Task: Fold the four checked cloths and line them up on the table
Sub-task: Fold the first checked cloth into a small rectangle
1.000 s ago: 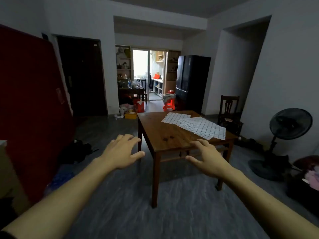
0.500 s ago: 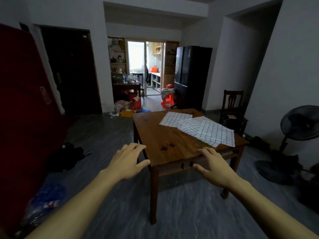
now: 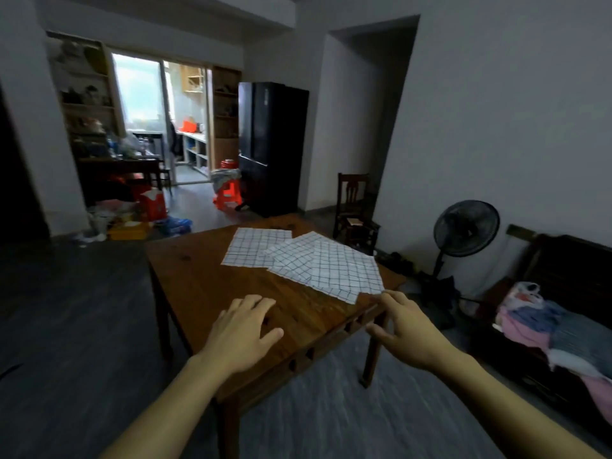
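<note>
The checked cloths (image 3: 308, 265) lie flat and overlapping on the far right of the table (image 3: 212, 286), none folded. The left hand (image 3: 243, 332) hovers spread and empty; the right hand (image 3: 402, 329), loose-fingered and holding nothing, nears the nearest cloth corner. Best pinch that corner alone, drawing one cloth clear of the others.

The person is way closer to the wooden table (image 3: 205, 293) now than a second ago. Both hands, which were out over the floor short of it, now reach over the near part. The left hand (image 3: 240, 334) is above the bare top, palm down, and the right hand (image 3: 402, 329) has its fingertips right by the nearest checked cloth (image 3: 344, 273). The cloths themselves haven't shifted.
</note>
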Tool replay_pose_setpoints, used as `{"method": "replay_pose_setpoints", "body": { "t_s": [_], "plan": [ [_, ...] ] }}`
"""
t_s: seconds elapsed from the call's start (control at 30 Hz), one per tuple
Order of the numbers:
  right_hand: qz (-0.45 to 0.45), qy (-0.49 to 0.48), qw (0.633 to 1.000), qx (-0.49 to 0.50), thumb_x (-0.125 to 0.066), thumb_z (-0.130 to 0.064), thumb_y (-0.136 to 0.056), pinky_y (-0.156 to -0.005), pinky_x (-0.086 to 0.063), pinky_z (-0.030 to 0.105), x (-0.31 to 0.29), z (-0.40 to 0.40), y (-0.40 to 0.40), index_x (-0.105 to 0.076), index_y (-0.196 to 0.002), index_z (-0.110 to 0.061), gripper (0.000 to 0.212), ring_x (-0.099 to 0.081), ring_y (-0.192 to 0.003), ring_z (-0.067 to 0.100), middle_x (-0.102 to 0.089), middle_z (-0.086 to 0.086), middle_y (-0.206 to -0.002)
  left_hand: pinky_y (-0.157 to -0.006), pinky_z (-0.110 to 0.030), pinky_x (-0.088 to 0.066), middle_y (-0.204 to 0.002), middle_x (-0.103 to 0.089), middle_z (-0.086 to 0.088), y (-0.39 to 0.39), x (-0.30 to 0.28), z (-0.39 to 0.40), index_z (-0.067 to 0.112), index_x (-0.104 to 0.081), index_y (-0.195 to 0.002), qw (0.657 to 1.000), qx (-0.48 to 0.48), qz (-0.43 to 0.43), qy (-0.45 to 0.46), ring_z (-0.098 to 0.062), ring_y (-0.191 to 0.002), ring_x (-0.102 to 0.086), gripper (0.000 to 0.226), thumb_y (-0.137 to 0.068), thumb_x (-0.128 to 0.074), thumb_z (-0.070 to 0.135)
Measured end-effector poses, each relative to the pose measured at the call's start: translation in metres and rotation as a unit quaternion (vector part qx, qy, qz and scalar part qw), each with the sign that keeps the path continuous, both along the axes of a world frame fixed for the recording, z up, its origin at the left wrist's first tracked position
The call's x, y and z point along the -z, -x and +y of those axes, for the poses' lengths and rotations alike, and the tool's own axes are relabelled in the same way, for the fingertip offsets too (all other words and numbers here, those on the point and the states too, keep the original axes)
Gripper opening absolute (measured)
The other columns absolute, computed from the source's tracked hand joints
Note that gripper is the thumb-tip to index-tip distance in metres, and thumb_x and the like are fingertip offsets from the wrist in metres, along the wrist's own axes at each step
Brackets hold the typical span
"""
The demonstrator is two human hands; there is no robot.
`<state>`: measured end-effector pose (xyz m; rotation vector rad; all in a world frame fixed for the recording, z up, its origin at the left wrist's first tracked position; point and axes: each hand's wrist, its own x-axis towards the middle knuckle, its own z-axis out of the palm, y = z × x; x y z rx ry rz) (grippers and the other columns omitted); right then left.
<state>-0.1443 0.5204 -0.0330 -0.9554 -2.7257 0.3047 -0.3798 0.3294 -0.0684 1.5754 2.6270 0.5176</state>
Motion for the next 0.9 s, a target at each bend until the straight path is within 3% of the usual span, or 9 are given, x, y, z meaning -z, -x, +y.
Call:
{"method": "replay_pose_setpoints", "body": {
  "t_s": [0.23, 0.37, 0.67, 0.9],
  "plan": [
    [-0.009, 0.035, 0.997, 0.068, -0.057, -0.054, -0.089, -0.109, -0.038, 0.047, 0.031, 0.109, -0.004, -0.035, -0.141, -0.039, 0.059, -0.032, -0.139, 0.02, -0.029, -0.004, -0.154, -0.113, -0.04, -0.032, -0.155, -0.029, 0.009, 0.024, 0.01, 0.14, 0.035, -0.029, -0.149, 0.998, 0.054, 0.012, 0.013, -0.014, -0.141, -0.027, 0.064, -0.093, -0.046, 0.06],
    [-0.004, 0.032, 0.995, 0.092, -0.056, -0.052, -0.091, -0.11, -0.037, 0.045, 0.043, 0.188, -0.015, -0.033, -0.144, -0.034, 0.061, -0.029, -0.14, 0.021, -0.027, -0.002, -0.155, -0.113, -0.042, -0.032, -0.154, -0.032, 0.008, 0.018, 0.013, 0.238, 0.033, -0.031, -0.149, 0.996, 0.081, 0.026, 0.034, -0.015, -0.141, -0.029, 0.064, -0.093, -0.047, 0.059],
    [0.016, 0.039, 0.992, 0.117, -0.054, -0.056, -0.09, -0.108, -0.039, 0.047, 0.033, 0.385, -0.035, -0.031, -0.145, -0.033, 0.064, -0.03, -0.14, 0.022, -0.025, -0.004, -0.156, -0.11, -0.038, -0.036, -0.151, -0.036, 0.006, -0.001, -0.014, 0.456, 0.029, -0.034, -0.147, 0.992, 0.108, 0.063, 0.02, -0.016, -0.136, -0.034, 0.062, -0.094, -0.047, 0.058],
    [0.026, 0.053, 0.989, 0.135, -0.053, -0.054, -0.092, -0.108, -0.038, 0.046, 0.045, 0.516, -0.047, -0.033, -0.145, -0.031, 0.061, -0.03, -0.139, 0.022, -0.025, -0.003, -0.155, -0.109, -0.04, -0.036, -0.15, -0.039, 0.002, -0.015, 0.003, 0.614, 0.026, -0.037, -0.146, 0.988, 0.136, 0.069, 0.026, -0.019, -0.136, -0.035, 0.061, -0.095, -0.045, 0.058]
  ]
}}
